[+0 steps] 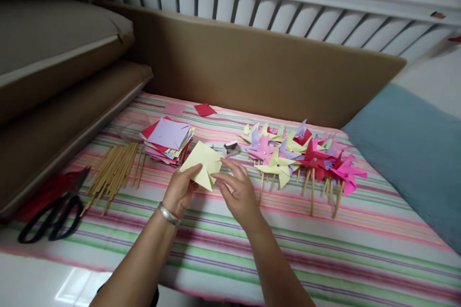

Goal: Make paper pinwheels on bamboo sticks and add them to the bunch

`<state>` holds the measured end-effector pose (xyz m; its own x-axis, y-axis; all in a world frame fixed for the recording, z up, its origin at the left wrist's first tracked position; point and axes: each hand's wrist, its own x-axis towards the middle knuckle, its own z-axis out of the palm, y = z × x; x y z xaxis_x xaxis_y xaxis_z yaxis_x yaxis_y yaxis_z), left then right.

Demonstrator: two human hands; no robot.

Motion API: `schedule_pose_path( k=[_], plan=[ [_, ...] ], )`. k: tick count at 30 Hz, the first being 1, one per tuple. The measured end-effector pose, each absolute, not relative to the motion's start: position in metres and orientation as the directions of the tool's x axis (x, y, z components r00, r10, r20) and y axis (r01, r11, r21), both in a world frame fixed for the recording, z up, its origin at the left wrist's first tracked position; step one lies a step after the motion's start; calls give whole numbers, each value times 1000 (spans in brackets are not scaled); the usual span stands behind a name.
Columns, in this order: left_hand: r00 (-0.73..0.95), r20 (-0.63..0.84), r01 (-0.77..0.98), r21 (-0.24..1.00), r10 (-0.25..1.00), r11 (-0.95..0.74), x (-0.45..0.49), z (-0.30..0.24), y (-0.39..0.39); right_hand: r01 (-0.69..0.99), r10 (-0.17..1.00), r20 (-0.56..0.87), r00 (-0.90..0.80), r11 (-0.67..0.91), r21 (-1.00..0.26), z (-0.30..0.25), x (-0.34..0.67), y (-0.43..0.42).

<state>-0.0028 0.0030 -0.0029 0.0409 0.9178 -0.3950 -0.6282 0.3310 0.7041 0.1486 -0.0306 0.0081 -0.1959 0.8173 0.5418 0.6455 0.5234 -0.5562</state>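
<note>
A pale yellow paper square [201, 159], slit at its corners, is held up over the striped cloth. My left hand [180, 191] pinches its lower left side, thumb on top, a silver bracelet on the wrist. At the right edge, my right hand [236, 187] has its fingers closed on a cut corner of the same paper. Just behind lies a stack of coloured paper squares [168, 134], a lilac one on top. A small open box [231, 148] sits behind my right hand.
Finished paper pinwheels [279, 167] on sticks lie in a group at the right. Wooden sticks [113, 170] and black-handled scissors [54, 218] are at the left. Pink [174, 109] and red paper squares [205, 110] lie farther back. Brown cushions [65, 100] border the left side.
</note>
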Motion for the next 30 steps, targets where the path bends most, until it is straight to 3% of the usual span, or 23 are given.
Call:
schedule_pose_path(
  k=[7, 11, 18, 30],
  plan=[
    [47, -392, -675, 665, 919, 318, -4, 1, 1, 652, 802, 525, -285, 564, -507, -5, 142, -29],
    [74, -375, -673, 665, 924, 324, -1, 1, 0, 621, 837, 514, -186, 506, -599, -4, 140, -30],
    [131, -331, -644, 688, 934, 334, 9, -1, -5, 514, 928, 367, 61, 286, -809, 0, 143, -27],
    [146, -360, -578, 725, 922, 375, 19, -2, -11, 425, 944, 277, 180, 179, -887, -2, 144, -22]
  ],
)
